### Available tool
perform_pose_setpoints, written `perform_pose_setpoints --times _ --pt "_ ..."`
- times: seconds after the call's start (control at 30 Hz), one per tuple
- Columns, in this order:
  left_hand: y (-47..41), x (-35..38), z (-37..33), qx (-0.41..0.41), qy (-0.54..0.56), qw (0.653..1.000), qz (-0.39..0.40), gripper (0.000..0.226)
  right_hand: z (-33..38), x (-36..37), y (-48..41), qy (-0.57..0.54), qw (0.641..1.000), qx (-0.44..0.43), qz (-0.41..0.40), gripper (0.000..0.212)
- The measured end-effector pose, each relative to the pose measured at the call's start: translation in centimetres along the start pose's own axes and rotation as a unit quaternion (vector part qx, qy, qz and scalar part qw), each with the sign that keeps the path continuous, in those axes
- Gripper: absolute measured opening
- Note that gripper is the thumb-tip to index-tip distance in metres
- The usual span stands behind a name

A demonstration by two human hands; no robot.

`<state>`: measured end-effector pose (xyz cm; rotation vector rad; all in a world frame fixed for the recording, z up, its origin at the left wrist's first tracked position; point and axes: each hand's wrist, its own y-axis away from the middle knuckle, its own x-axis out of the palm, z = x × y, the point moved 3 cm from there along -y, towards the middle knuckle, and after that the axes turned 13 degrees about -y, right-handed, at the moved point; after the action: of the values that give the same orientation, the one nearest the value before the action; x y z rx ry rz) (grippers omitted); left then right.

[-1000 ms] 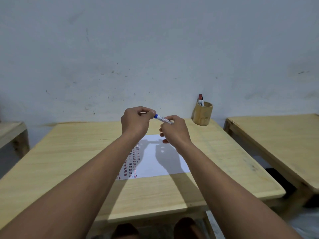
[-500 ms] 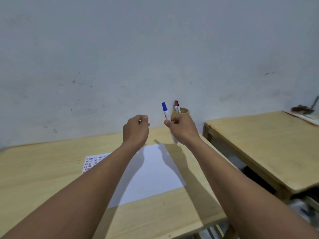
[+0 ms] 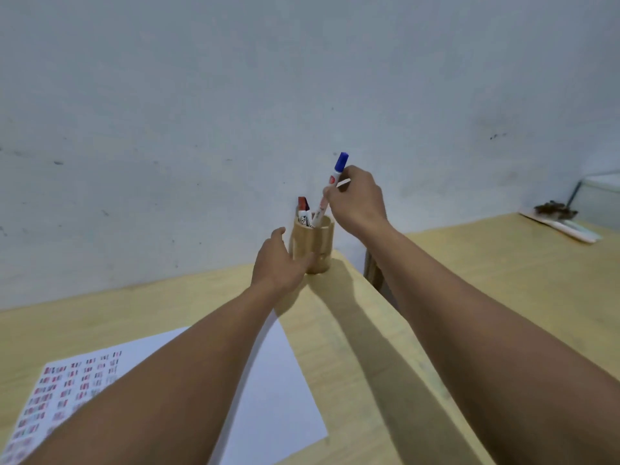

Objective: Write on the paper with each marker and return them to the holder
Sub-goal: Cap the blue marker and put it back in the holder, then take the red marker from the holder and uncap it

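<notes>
A round bamboo holder (image 3: 318,245) stands at the table's far right corner against the wall. My right hand (image 3: 357,201) pinches a blue-capped marker (image 3: 330,187), tilted, cap up, its lower end inside the holder's mouth. A red-capped marker (image 3: 303,209) stands in the holder beside it. My left hand (image 3: 278,263) is cupped around the holder's left side, fingers touching its wall. The white paper (image 3: 268,391) lies on the table near me, with rows of red and blue marks (image 3: 70,387) along its left part; my left forearm covers some of it.
The wooden table (image 3: 349,330) ends just right of the holder. A second wooden table (image 3: 496,263) stands to the right across a narrow gap, with a brush-like object and white sticks (image 3: 563,219) at its far end. A grey-white wall rises directly behind.
My right hand carried the capped blue marker from above the paper to the holder and lowered its end in. My left hand opened and moved to the holder's side. The view swung right.
</notes>
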<state>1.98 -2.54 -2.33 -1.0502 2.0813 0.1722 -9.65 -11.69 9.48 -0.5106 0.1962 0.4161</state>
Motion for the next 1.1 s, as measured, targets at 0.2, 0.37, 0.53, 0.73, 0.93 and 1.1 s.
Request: perform_pose_setpoints --times 0.2,0.37,0.53,0.73,0.93,1.1 --pt "-1.0 2.2 -0.4 0.028 0.044 0.999 0.010 0.070 -2.8 1.9 -1.7 0.045 0.998 0.009 0.035 0.013" --pt "-1.8 2.5 0.0 0.028 0.031 0.999 -0.004 0.064 -4.9 2.8 -2.7 0.102 0.990 0.053 0.088 0.018" --pt "-1.8 2.6 0.3 0.030 0.018 0.999 -0.010 0.064 -6.0 3.7 -3.2 0.107 0.988 0.076 0.080 0.020" --pt "-1.5 2.5 0.3 0.023 0.011 0.999 -0.024 0.053 -5.4 4.9 -1.7 0.099 0.995 -0.003 0.025 0.027" --pt "-1.5 2.4 0.2 0.019 -0.013 0.999 -0.031 0.048 -5.0 6.3 -1.6 0.149 0.988 0.017 0.033 0.020" --pt "-1.5 2.2 0.2 0.025 -0.016 0.999 -0.037 0.043 -4.9 6.6 -1.6 0.195 0.981 -0.004 0.004 0.033"
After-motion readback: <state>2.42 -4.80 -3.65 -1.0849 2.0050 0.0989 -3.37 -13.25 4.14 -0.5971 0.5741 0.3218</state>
